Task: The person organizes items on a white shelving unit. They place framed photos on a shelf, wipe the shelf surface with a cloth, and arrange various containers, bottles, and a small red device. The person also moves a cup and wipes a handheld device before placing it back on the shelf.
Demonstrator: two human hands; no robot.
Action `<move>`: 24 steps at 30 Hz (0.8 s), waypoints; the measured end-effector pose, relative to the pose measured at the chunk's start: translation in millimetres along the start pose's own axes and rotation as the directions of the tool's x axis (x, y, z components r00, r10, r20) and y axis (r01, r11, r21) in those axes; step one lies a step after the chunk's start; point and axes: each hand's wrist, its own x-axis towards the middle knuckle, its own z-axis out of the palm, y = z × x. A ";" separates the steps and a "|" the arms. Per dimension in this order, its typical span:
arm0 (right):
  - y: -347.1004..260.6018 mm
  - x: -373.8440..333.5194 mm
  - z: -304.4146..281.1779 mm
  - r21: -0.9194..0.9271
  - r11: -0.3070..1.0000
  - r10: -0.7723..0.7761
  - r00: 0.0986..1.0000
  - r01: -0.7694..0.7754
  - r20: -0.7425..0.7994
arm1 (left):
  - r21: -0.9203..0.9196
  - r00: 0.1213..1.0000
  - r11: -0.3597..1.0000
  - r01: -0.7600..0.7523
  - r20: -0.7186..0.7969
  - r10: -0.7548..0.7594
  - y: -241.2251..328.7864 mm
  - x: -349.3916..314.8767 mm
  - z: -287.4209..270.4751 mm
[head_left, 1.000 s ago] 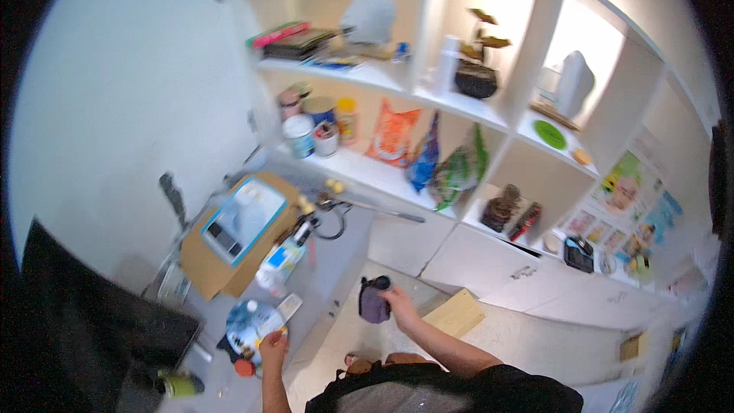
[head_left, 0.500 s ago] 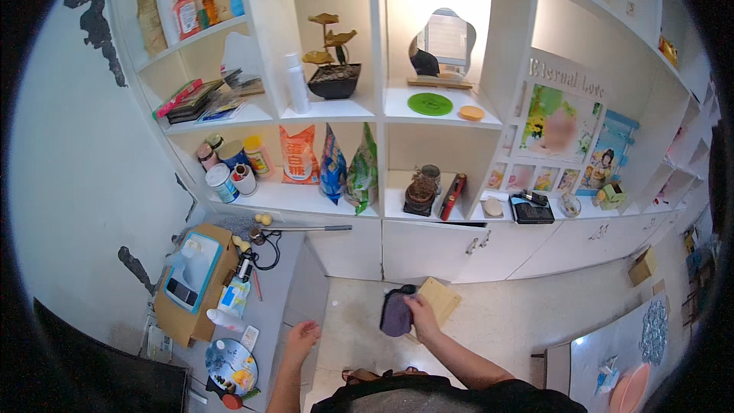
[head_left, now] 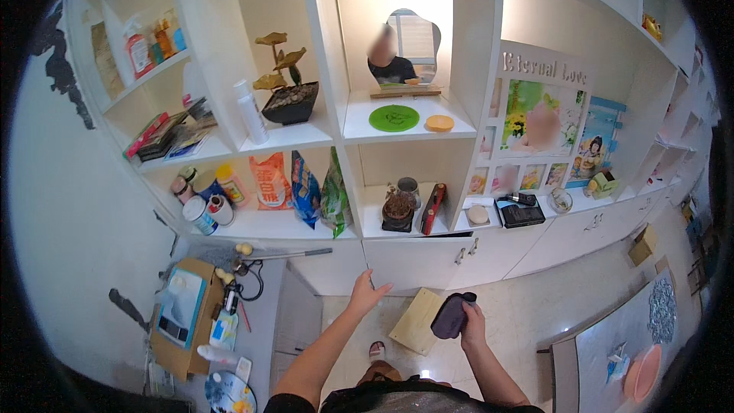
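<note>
My right hand (head_left: pixel 473 327) grips a dark purple, cloth-like item with a black edge (head_left: pixel 449 317), folded and hanging a little above the floor. Stretched out forward, my left hand (head_left: pixel 368 295) has its fingers apart and nothing visible in it; the fingertips are near the white cabinet door (head_left: pixel 413 264). Whether they touch the door I cannot tell. Between and below my hands stands a small light wooden stool (head_left: pixel 415 323) on the tiled floor.
White shelves above hold a mirror (head_left: pixel 405 50), a green round mat (head_left: pixel 394 118), a potted ornament (head_left: pixel 292 99) and several bags. To the left, a grey counter (head_left: pixel 264 313) carries a cardboard box (head_left: pixel 200 336). A table with a pink basin (head_left: pixel 642 373) stands at the right.
My left hand has reached forward and right toward the cabinet. My right hand has moved right with the purple item, past the stool. The view has shifted, and a foot now shows.
</note>
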 end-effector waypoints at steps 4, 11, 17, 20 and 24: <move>0.9 20.1 6.7 0.015 0.999 -0.028 0.990 0.030 -0.142 | 0.124 0.999 0.992 0.012 -0.049 -0.005 5.6 71.1 20.3; 5.1 31.2 30.8 0.038 0.995 -0.074 0.942 0.091 -0.329 | 0.202 0.961 0.979 -0.012 -0.267 0.067 9.2 155.5 74.3; 20.6 22.2 28.4 0.063 0.996 -0.028 0.881 0.066 -0.471 | -0.015 0.971 0.991 -0.133 -0.200 0.127 28.8 147.5 125.3; 22.6 16.6 23.5 0.035 0.996 -0.057 0.861 0.087 -0.506 | -0.044 0.978 0.991 -0.125 -0.172 0.115 42.9 163.7 152.4; 29.1 17.0 18.9 0.042 0.993 -0.068 0.825 0.110 -0.560 | -0.075 0.987 0.992 -0.103 -0.128 0.093 51.7 194.5 174.9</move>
